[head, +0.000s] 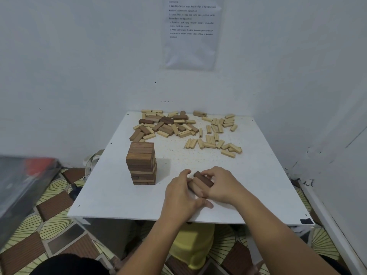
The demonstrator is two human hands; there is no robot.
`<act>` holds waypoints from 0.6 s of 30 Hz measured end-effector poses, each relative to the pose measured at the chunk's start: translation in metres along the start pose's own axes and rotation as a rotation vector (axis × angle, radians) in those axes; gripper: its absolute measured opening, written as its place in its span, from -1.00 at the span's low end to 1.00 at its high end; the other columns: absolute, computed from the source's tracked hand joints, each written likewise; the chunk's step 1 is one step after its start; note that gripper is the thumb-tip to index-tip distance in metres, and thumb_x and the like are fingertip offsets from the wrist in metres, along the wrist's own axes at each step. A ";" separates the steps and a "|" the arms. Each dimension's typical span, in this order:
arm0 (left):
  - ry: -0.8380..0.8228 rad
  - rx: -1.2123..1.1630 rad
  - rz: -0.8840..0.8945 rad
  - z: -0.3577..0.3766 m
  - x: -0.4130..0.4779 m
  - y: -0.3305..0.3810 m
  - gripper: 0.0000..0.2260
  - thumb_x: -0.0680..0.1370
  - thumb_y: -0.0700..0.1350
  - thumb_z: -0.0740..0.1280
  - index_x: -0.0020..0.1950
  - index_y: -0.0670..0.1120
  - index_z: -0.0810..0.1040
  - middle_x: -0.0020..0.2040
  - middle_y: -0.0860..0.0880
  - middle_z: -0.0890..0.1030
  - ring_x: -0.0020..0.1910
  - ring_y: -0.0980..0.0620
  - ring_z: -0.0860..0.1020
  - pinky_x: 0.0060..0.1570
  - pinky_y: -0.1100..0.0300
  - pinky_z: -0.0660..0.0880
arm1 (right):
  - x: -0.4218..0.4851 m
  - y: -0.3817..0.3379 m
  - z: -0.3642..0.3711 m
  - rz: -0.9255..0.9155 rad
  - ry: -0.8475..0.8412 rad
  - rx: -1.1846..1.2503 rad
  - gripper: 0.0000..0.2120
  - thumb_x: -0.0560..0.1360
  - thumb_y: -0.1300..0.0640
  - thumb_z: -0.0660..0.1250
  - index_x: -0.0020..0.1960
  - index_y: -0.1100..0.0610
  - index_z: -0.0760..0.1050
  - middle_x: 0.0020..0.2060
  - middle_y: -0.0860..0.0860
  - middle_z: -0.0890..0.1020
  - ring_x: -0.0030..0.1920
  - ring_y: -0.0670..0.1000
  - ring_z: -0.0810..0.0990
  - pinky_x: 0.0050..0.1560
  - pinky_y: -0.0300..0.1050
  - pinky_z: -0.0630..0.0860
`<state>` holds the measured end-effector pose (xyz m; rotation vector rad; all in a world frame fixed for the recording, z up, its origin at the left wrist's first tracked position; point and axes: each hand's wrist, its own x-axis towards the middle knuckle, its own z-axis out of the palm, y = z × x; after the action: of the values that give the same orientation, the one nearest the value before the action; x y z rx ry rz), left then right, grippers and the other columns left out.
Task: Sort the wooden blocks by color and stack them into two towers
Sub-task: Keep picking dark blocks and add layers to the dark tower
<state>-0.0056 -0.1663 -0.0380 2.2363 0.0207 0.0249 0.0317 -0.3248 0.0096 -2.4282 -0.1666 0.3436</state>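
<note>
Both hands, the left hand point(181, 192) and right hand point(221, 185), meet low on the counter point(248, 191), fingers point(210, 172) curled round a few dark blocks point(203, 178). Just beside stands the dark tower point(142, 165); its layers look uneven, so a careless placing could topple it.

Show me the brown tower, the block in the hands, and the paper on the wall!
brown tower point(141, 165): head view, front face middle.
dark block point(203, 178): head view, top face.
paper point(190, 32): head view, printed middle.
</note>
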 end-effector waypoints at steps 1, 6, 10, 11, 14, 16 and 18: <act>-0.030 0.001 0.003 -0.002 0.000 -0.001 0.14 0.12 0.19 0.73 0.58 0.06 0.24 0.31 0.10 0.50 0.37 0.05 0.42 0.31 0.18 0.38 | 0.000 0.002 0.001 -0.009 -0.012 -0.008 -0.67 0.39 0.13 0.50 0.15 0.13 0.63 0.01 0.08 0.64 0.06 0.08 0.62 0.07 0.03 0.59; -0.142 -0.025 0.027 -0.016 -0.011 -0.003 -0.01 0.38 0.03 0.64 0.66 0.10 0.13 0.57 0.13 0.29 0.55 0.09 0.27 0.42 0.25 0.23 | 0.001 0.016 -0.003 -0.090 -0.088 -0.069 -0.47 0.42 0.07 0.55 0.37 -0.06 0.55 0.08 -0.12 0.52 -0.03 -0.17 0.49 -0.01 -0.26 0.45; -0.146 -0.096 0.056 -0.025 -0.014 -0.002 -0.38 0.62 -0.08 0.33 0.64 0.13 0.17 0.59 0.17 0.25 0.51 0.24 0.22 0.41 0.32 0.15 | -0.005 0.020 0.000 -0.076 0.048 0.046 -0.51 0.53 0.02 0.47 0.44 -0.02 0.48 0.27 -0.14 0.51 0.04 -0.22 0.47 -0.02 -0.38 0.35; -0.128 -0.166 0.031 -0.025 -0.012 0.000 -0.45 0.65 -0.05 0.26 0.63 0.14 0.21 0.58 0.19 0.27 0.50 0.24 0.23 0.42 0.29 0.15 | -0.007 0.018 0.005 -0.044 0.173 0.156 -0.54 0.58 0.01 0.41 0.46 -0.01 0.46 0.33 -0.15 0.50 0.13 -0.18 0.49 0.06 -0.36 0.37; -0.048 -0.338 -0.042 -0.018 0.002 0.012 -0.59 0.76 0.09 0.06 0.62 0.14 0.26 0.56 0.22 0.30 0.52 0.26 0.23 0.51 0.23 0.13 | -0.013 0.008 0.028 0.121 0.419 0.636 -0.56 0.70 0.00 0.20 0.55 0.04 0.37 0.45 -0.12 0.45 0.43 -0.11 0.40 0.38 -0.22 0.29; -0.016 -0.397 -0.076 -0.009 0.012 0.022 -0.54 0.75 0.17 -0.05 0.63 0.12 0.25 0.58 0.20 0.29 0.53 0.26 0.21 0.51 0.25 0.09 | -0.011 0.000 0.045 0.184 0.419 0.958 -0.54 0.70 -0.10 0.16 0.54 0.04 0.39 0.45 -0.08 0.49 0.46 -0.05 0.43 0.48 -0.08 0.33; -0.031 -0.452 -0.114 -0.001 0.019 0.029 -0.50 0.74 0.21 -0.10 0.63 0.10 0.25 0.61 0.15 0.28 0.55 0.24 0.20 0.53 0.23 0.08 | -0.006 -0.001 0.061 0.224 0.386 1.133 -0.45 0.61 -0.30 0.18 0.47 -0.03 0.47 0.36 -0.02 0.59 0.38 0.05 0.55 0.41 0.13 0.47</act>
<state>0.0132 -0.1831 -0.0145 1.7798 0.1144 -0.0622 0.0082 -0.2881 -0.0338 -1.3365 0.3828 0.0188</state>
